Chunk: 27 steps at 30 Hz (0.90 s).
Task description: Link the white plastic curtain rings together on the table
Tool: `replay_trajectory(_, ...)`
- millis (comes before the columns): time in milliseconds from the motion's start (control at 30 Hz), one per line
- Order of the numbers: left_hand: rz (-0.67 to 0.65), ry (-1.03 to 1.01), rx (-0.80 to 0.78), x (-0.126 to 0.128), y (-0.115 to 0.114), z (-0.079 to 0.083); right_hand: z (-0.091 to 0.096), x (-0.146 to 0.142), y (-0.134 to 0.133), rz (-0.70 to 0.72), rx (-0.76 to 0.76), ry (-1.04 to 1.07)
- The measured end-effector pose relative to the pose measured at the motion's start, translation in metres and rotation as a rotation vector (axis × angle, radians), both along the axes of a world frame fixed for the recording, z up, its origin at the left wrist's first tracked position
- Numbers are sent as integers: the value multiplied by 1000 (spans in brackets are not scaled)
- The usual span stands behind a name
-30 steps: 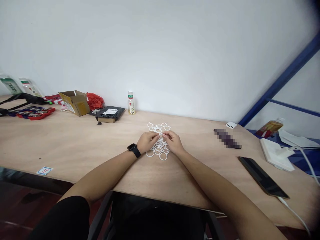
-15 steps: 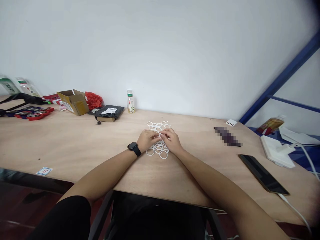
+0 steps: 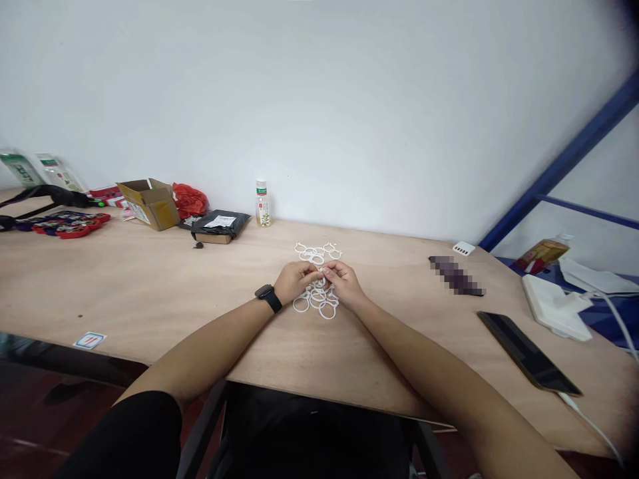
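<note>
My left hand [image 3: 293,283], with a black watch [image 3: 268,297] on its wrist, is closed in a pinch at the middle of the wooden table [image 3: 294,352]. Facing it, my right hand [image 3: 346,286] pinches too, and the fingertips of both meet at a small white plastic ring [image 3: 322,281]. Fingers cover much of that ring. Below the hands lies a loose pile of white plastic rings [image 3: 327,317], some overlapping. Just beyond the fingers sits another group of white rings [image 3: 317,261], with small knobs or clasps on their edges.
At the back stand a bottle [image 3: 262,205], a black parcel [image 3: 222,223], an open carton [image 3: 152,205] and a red plastic bag [image 3: 188,199]. A phone [image 3: 529,352] on a cable, a white power strip [image 3: 554,308] and a blurred dark object [image 3: 455,275] lie to the right.
The fingers of both hands have shifted slightly around the white ring, and more of it shows below the fingertips. The view has moved a little. The other rings look unmoved.
</note>
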State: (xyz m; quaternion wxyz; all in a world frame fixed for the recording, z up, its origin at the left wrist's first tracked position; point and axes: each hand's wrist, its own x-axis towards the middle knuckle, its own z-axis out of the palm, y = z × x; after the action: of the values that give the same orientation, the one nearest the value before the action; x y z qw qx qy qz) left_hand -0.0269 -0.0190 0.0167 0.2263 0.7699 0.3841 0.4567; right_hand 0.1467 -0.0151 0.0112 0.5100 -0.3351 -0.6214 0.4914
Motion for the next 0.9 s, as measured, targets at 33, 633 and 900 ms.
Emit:
replay_trajectory(33,1,-8,-8,0,0,0,1,0,-1,10,-19,22)
replay_trajectory(633,-55,112,81,-2,-2,2,4,-8,-6,25,-40,28)
replay_trajectory(900,91,252,97,-13,14,0,-1,-1,-1,-200,154,-193)
